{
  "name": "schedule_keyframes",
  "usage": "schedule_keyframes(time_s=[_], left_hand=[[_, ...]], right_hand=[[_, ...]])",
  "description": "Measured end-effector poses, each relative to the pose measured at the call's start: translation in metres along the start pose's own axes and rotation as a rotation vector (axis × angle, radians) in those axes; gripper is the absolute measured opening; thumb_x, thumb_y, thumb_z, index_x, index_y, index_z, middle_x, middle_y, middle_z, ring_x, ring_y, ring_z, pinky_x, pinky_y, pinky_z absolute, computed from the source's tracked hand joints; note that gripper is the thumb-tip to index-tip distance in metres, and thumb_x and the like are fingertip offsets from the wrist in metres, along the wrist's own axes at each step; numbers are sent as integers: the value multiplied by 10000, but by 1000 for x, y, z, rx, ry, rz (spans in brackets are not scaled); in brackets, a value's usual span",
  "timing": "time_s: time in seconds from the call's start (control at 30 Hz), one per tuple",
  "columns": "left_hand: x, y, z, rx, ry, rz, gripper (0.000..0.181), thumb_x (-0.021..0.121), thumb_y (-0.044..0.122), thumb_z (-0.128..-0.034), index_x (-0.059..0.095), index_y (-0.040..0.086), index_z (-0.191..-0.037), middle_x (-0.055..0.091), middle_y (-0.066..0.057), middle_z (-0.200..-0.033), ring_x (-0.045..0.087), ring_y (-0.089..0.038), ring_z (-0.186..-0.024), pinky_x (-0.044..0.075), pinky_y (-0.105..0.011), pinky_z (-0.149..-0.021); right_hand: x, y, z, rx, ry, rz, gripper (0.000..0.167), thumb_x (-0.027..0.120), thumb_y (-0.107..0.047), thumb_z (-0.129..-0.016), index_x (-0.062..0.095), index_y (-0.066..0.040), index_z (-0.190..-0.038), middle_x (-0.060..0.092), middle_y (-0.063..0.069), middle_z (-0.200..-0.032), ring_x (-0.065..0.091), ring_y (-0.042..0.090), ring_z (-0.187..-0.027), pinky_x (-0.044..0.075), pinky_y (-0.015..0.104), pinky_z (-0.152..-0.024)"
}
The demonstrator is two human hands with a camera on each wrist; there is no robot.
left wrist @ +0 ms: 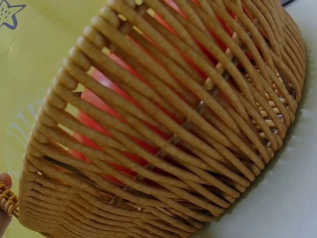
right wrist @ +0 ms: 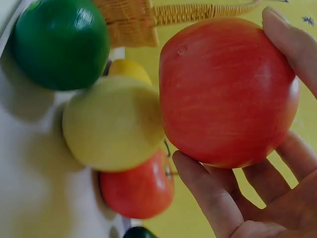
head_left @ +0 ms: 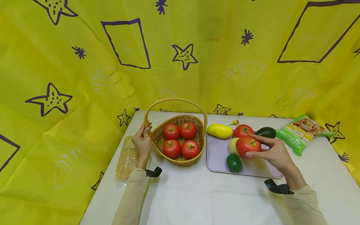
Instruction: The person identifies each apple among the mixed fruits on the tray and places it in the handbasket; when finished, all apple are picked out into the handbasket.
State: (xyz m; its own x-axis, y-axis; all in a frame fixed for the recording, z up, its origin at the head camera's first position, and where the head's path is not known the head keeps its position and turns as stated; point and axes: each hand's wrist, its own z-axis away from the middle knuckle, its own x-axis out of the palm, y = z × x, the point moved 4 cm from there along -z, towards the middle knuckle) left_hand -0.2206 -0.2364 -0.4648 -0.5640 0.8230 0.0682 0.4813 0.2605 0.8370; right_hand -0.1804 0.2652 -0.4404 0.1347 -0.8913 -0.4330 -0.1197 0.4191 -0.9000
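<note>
A wicker basket (head_left: 180,162) with several red apples inside stands left of the middle; its side (left wrist: 148,148) fills the left wrist view. My left hand (head_left: 142,142) grips the left foot of its handle. Over the tray (head_left: 253,170), my right hand (head_left: 277,154) holds a red apple (head_left: 248,147) between thumb and fingers. In the right wrist view this apple (right wrist: 228,94) is held clear of a pale yellow-green fruit (right wrist: 111,124), with another apple (right wrist: 141,188) behind. A dark green fruit (head_left: 234,163) lies at the tray's front left.
A yellow mango (head_left: 219,131) lies on the tray's back left, beside a small lollipop-like item (head_left: 235,122). A dark avocado (head_left: 266,132) is at the back right. A green food packet (head_left: 302,132) lies farther right, and a clear bag of kernels (head_left: 126,161) lies beneath my left forearm.
</note>
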Motion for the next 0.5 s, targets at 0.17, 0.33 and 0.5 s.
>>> schedule_keyframes(time_s=[0.17, 0.33, 0.5], left_hand=[[-1, 0, 0, 11, -2, 14, 260, 634, -37, -1030, 735, -91, -1263, 775, -286, -1100, 727, -536, -973, 577, -138, -909], [-1, -1, 0, 7, 1, 26, 263, 631, -40, -1030, 731, -90, -1268, 771, -297, -1101, 728, -526, -970, 586, -153, -914], [0, -2, 0, 9, 9, -6, 261, 616, -74, -1025, 727, -108, -1259, 767, -310, -1093, 735, -516, -977, 575, -135, -919]], right_hand=[[16, -9, -7, -13, -56, -52, 679, 893, -111, -867, 615, -28, -1481, 551, 193, -1465, 719, 26, -996, 613, 182, -845], [31, -18, -14, -33, -101, -87, 687, 906, -97, -848, 626, -30, -1472, 525, 290, -1486, 750, 95, -975, 621, 204, -850], [45, -30, -20, -84, -138, -81, 673, 922, -80, -820, 659, -25, -1436, 556, 264, -1455, 734, 133, -1004, 620, 222, -864]])
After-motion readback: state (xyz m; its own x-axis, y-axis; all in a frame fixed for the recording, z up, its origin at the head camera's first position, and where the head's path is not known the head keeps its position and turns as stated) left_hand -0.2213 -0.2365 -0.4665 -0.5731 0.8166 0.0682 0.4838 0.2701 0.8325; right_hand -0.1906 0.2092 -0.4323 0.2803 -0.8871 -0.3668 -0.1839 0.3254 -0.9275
